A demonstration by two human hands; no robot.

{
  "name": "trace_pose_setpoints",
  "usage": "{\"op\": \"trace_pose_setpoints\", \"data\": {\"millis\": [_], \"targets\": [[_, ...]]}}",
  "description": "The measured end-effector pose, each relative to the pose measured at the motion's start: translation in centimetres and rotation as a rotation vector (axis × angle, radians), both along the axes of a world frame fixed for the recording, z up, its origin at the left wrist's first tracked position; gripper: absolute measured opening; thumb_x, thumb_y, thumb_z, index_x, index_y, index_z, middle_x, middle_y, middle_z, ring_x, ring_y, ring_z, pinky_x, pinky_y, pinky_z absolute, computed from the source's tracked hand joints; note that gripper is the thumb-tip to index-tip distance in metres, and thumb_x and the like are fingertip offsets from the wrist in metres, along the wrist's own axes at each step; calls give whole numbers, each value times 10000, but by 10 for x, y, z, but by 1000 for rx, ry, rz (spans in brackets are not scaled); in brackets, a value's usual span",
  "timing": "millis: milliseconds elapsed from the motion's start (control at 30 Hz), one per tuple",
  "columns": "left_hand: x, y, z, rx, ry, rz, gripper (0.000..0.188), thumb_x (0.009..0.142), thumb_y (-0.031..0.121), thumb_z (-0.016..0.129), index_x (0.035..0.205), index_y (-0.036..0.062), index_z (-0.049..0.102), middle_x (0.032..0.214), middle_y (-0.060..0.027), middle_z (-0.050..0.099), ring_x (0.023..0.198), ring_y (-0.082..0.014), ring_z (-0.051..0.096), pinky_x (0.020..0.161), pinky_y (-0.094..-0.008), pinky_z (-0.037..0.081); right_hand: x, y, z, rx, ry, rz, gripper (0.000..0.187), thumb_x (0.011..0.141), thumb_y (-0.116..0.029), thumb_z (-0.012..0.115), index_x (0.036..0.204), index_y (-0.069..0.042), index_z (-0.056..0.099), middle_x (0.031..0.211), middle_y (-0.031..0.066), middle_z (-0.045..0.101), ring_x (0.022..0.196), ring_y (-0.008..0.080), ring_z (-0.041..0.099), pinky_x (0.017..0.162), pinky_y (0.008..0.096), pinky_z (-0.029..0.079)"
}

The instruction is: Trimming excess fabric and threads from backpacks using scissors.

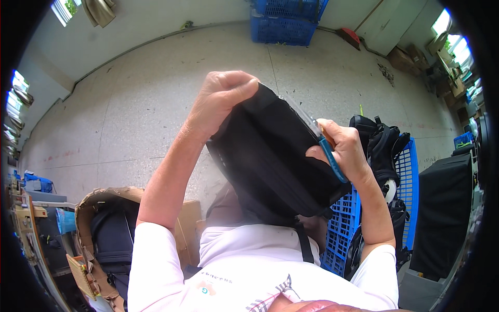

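Note:
A black fabric bag (270, 151), which looks like a backpack, is held up in front of my chest and tilted. My left hand (221, 96) is closed on its upper left corner, thumb and fingers pinching the cloth. At the bag's right edge, my right hand (343, 148) is wrapped round scissors with a teal handle (332, 162). Their pale, narrow blades point up and left along the bag's top edge. Whether the right fingers also grip the cloth cannot be made out. A black strap (304, 242) hangs from the bag against my white shirt.
To my right stands a blue plastic crate (408, 177) with several black bags (383, 148). A cardboard box (112, 195) on my left holds more black bags (112, 234). Blue crates (283, 28) are stacked by the far wall, near a red dustpan-like object (349, 37).

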State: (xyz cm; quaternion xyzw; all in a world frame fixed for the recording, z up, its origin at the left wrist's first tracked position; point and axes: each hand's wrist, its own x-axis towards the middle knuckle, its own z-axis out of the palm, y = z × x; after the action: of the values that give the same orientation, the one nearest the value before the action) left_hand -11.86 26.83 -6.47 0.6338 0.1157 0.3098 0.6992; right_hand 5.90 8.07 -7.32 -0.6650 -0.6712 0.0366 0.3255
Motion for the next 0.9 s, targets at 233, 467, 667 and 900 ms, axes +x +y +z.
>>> {"op": "trace_pose_setpoints", "data": {"millis": [233,467,667,900], "targets": [[32,-13,13,301,140,-25,135,820,117,600,775,-7,632,671,35,583,646,-47,540,612,-167,427,-1,23,9,-89,660,92,484,676,-163,757,1078,-26,525,730,-48,512,682,42,492,651,197,419],[-11,4,-39,285,43,548,716,724,329,669,1256,-18,338,1211,-159,430,1097,-261,428,945,-356,332,24,15,15,416,849,-125,432,657,-130,658,1053,14,563,826,41,610,729,92,575,708,214,449],[-9,2,-53,-163,-112,328,674,765,292,654,1285,10,330,1143,-86,516,1075,-150,462,943,-295,325,19,22,26,696,1133,69,391,690,-86,584,1075,-24,564,983,86,613,862,187,597,831,267,441],[-23,52,-2,96,-83,299,161,804,80,586,942,0,606,815,-2,623,697,-62,553,656,-201,453,-6,-5,-47,763,1249,-394,308,728,-88,601,1029,-36,562,841,67,606,674,141,602,614,253,493]]}}
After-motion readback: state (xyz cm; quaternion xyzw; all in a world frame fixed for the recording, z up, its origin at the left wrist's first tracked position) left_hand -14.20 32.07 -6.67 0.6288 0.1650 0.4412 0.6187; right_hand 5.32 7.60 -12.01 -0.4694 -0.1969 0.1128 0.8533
